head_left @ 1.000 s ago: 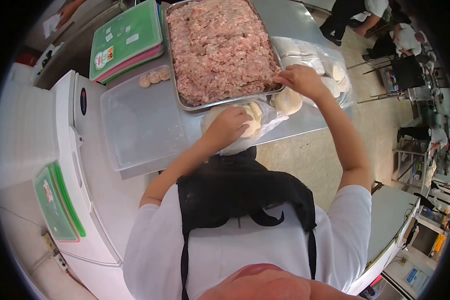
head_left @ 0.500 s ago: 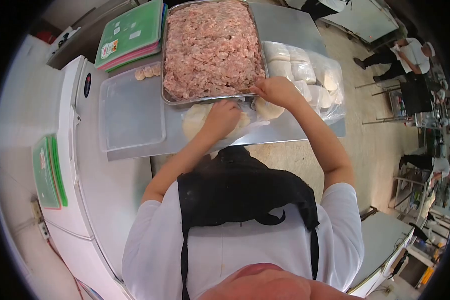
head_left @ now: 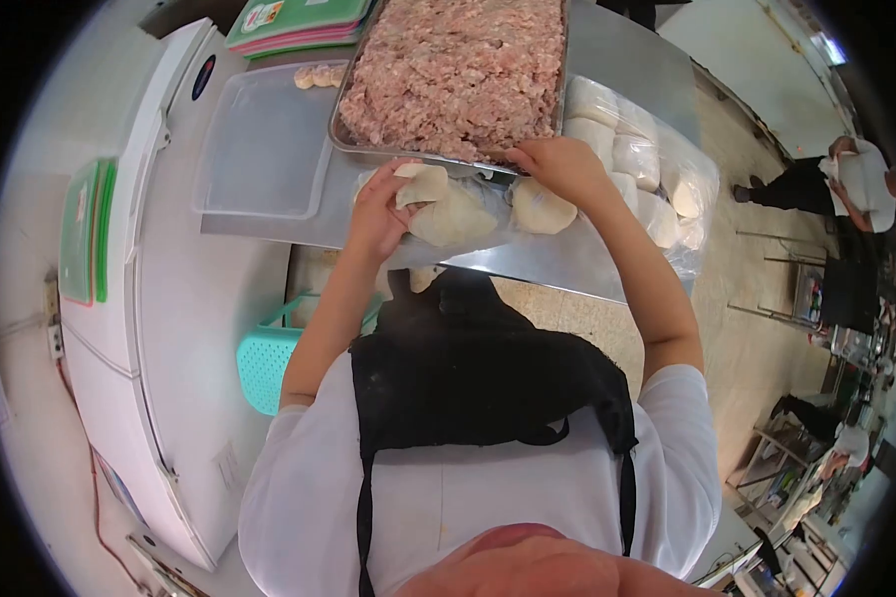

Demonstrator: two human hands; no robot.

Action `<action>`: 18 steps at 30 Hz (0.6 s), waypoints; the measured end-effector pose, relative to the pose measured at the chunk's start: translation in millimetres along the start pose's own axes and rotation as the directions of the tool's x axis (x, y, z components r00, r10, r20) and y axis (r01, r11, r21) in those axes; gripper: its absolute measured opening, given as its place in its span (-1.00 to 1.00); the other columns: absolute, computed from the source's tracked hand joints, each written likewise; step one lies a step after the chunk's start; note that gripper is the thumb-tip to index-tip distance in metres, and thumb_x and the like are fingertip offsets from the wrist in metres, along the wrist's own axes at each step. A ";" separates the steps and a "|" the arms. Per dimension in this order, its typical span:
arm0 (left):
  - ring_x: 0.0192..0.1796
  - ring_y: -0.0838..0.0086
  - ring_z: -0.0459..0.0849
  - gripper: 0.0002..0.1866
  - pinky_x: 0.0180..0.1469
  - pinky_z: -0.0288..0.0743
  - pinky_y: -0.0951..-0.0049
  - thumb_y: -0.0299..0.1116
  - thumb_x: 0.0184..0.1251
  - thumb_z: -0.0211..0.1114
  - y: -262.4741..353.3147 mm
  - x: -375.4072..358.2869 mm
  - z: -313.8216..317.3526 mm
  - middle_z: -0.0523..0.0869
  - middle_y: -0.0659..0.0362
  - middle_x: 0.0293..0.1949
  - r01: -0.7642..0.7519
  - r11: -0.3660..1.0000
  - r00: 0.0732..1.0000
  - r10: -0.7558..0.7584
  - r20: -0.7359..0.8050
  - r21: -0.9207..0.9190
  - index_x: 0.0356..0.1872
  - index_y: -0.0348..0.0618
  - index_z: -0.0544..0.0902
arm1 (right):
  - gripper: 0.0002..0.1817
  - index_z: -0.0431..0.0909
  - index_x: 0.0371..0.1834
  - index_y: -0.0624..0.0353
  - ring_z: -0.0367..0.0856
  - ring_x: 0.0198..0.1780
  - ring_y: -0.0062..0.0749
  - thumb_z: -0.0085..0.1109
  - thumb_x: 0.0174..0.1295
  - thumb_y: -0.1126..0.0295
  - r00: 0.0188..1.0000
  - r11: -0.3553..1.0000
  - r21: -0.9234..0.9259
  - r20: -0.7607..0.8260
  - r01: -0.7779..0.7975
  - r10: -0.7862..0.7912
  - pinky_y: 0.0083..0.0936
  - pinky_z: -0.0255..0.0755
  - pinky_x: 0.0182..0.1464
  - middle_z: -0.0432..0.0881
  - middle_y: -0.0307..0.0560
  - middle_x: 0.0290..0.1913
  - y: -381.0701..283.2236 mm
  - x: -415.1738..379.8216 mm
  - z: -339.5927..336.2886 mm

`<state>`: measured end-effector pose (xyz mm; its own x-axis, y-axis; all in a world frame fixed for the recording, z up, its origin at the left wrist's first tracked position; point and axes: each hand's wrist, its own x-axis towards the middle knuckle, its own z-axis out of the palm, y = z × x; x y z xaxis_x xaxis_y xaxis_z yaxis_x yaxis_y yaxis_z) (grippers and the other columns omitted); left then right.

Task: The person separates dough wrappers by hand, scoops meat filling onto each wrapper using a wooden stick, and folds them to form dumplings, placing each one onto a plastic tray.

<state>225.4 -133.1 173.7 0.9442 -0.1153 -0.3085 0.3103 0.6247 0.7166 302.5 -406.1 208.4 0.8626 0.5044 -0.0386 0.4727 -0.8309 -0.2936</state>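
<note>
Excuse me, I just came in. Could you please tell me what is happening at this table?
A person works with both hands. The left hand holds a thin pale sheet at a pile of similar ones. The right hand is at the near edge of a metal tray heaped with what looks like minced meat; whether it grips something is unclear. To the left, small lumps sit in a row on a clear tray.
</note>
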 end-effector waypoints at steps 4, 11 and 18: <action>0.02 0.29 0.69 -0.66 0.10 0.58 0.31 -0.25 0.50 0.14 5.1 -0.9 -12.1 0.69 0.09 0.00 -0.051 0.996 0.996 0.045 0.071 0.073 0.15 -0.23 0.53 | -0.52 0.68 -0.30 0.21 0.67 -0.22 -0.01 0.00 0.42 -0.01 0.992 0.898 0.423 0.073 -0.123 0.101 -0.21 0.49 -0.13 0.69 0.14 -0.32 8.0 -3.6 3.6; -0.19 0.45 0.69 -0.65 -0.09 0.51 0.46 -0.11 0.48 0.17 40.2 11.2 -9.3 0.76 0.12 -0.27 -0.403 0.212 0.874 0.379 0.305 0.891 0.00 -0.17 0.68 | -0.53 0.71 -0.20 0.29 0.55 -0.38 -0.56 0.08 0.44 0.03 0.978 0.752 0.649 -0.056 -0.118 0.202 -0.55 0.41 -0.28 0.62 -0.20 -0.48 -8.8 -9.2 3.8; -0.27 0.50 0.64 -0.68 -0.13 0.49 0.48 -0.17 0.50 0.13 79.3 19.2 -20.3 0.74 0.20 -0.34 -0.530 0.440 0.836 0.412 0.361 0.725 -0.01 -0.17 0.69 | -0.55 0.74 -0.28 0.21 0.32 -0.53 -0.69 0.08 0.43 0.03 0.915 0.503 0.820 0.059 -0.273 0.400 -0.64 0.20 -0.46 0.48 -0.29 -0.59 -72.3 -17.2 7.8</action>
<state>266.0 -70.1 211.9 0.9575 -0.1178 0.2634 -0.2840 -0.2245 0.9322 252.1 -352.8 222.9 0.9674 0.1432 -0.2090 -0.1453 -0.3622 -0.9207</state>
